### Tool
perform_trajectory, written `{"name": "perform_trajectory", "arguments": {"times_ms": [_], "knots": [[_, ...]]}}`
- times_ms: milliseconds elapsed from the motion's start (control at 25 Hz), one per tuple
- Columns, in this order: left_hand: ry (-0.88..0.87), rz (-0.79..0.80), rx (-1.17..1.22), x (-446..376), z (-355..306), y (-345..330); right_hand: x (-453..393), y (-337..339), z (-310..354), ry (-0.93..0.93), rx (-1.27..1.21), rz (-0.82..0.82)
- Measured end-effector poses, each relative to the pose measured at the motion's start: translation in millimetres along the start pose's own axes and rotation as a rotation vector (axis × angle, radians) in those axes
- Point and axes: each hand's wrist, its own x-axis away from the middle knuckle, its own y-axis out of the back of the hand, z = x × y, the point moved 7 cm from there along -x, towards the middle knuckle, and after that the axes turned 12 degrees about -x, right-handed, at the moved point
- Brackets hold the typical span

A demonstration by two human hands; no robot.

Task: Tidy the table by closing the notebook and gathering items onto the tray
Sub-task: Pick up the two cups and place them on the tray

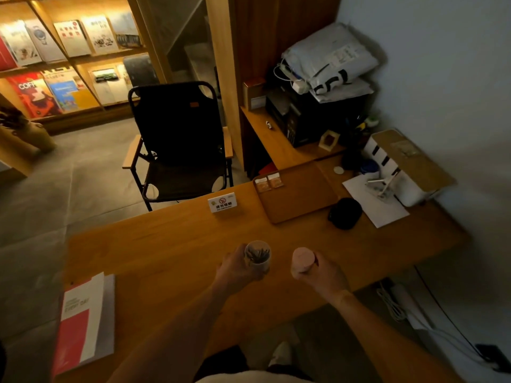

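My left hand [237,268] grips a clear cup [258,255] filled with dark sticks, held above the middle of the wooden table [166,244]. My right hand [327,273] holds a pale pink cylindrical container [302,259] beside it. The brown wooden tray [301,194] lies farther back on the table, with two small packets [268,181] in its far left corner. A closed red-and-white notebook [83,322] lies at the table's near left edge.
A small no-smoking sign [222,202] stands left of the tray. A black round object [345,212], white paper [378,203] and a white box [406,167] sit to the tray's right. A black folding chair [179,142] stands behind the table.
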Motion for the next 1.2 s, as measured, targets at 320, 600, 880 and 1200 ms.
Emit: {"name": "perform_trajectory", "arguments": {"times_ms": [320, 600, 880, 1200], "knots": [[-0.021, 0.001, -0.113, -31.0, -20.9, -9.6, -14.3, 22.7, -12.2, -0.013, -0.062, -0.004], [-0.065, -0.002, -0.104, -73.0, -20.8, 1.9, -49.8, 23.8, -3.5, -0.06, -0.035, 0.005], [-0.058, 0.004, -0.103, -103.1, -5.2, 13.0, -84.4, 14.3, 10.7, -0.077, -0.027, 0.05], [0.029, -0.038, -0.083, -126.5, -5.4, 13.2, -135.2, 24.4, 26.9, -0.053, 0.003, 0.085]]}}
